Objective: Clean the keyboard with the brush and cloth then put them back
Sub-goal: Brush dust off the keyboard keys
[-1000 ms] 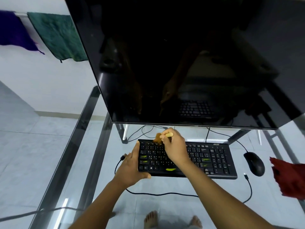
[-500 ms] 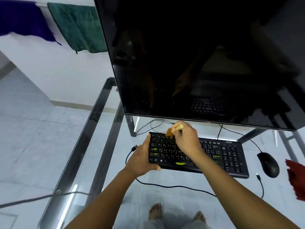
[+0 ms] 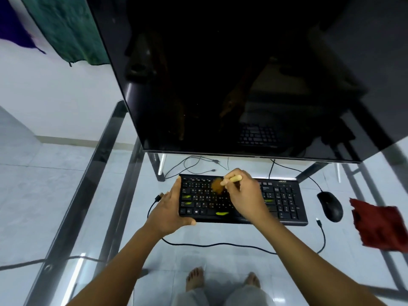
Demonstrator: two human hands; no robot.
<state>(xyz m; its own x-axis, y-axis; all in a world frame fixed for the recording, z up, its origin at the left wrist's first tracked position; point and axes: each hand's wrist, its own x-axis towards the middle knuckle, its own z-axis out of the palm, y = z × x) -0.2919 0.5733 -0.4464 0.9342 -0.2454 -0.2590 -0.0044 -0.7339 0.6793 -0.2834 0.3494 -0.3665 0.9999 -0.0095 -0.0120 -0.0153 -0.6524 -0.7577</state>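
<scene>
A black keyboard (image 3: 284, 199) with a few green marks on its keys lies on the glass table under the monitor. My left hand (image 3: 171, 208) grips its left end, thumb along the front edge. My right hand (image 3: 245, 195) holds a small brush (image 3: 220, 185) by its pale wooden handle; the brown bristles are blurred and touch the upper left keys. A red cloth (image 3: 382, 226) lies crumpled on the table at the far right, apart from both hands.
A large dark monitor (image 3: 220, 74) overhangs the keyboard's far edge. A black mouse (image 3: 330, 206) sits right of the keyboard, and cables (image 3: 220, 245) trail in front of it. The glass table's metal frame (image 3: 88, 184) runs down the left. Green and purple towels (image 3: 66, 29) hang behind.
The brush has swept down from the keyboard's top edge onto the upper key rows. My left hand keeps its hold on the keyboard's left end. The camera view has shifted.
</scene>
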